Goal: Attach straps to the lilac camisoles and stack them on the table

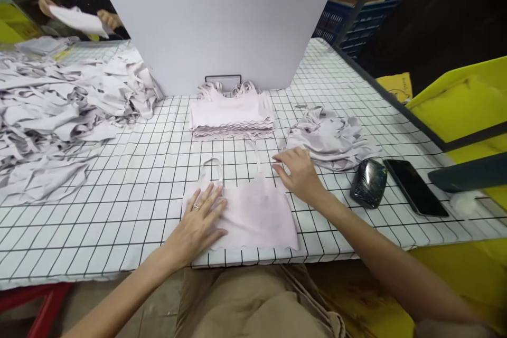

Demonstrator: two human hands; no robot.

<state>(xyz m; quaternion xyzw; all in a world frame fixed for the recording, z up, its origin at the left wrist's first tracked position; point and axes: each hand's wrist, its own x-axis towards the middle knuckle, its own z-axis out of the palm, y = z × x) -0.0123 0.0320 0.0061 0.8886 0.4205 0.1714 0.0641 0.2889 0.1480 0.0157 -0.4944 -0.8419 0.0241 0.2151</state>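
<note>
A pale pink camisole-style top (259, 219) with thin straps lies flat near the front edge of the table. My left hand (201, 216), a ring on one finger, rests on the top's left side with its fingers spread. Just past the upper right corner of the top is my right hand (299, 171), its thumb and fingers apart and nothing between them. One strap (257, 156) stretches up from the garment toward a neat stack of similar tops (232, 116). To the right, a loose heap of the same pale fabric (332, 137) lies close to my right hand.
A large pile of pale garments (75, 95) covers the left of the grid-patterned table (130, 227). A white board (225, 21) stands behind the stack. A dark shiny case (369, 183) and a phone (415, 187) lie at right. Another person's hands (109, 19) hold white fabric at far left.
</note>
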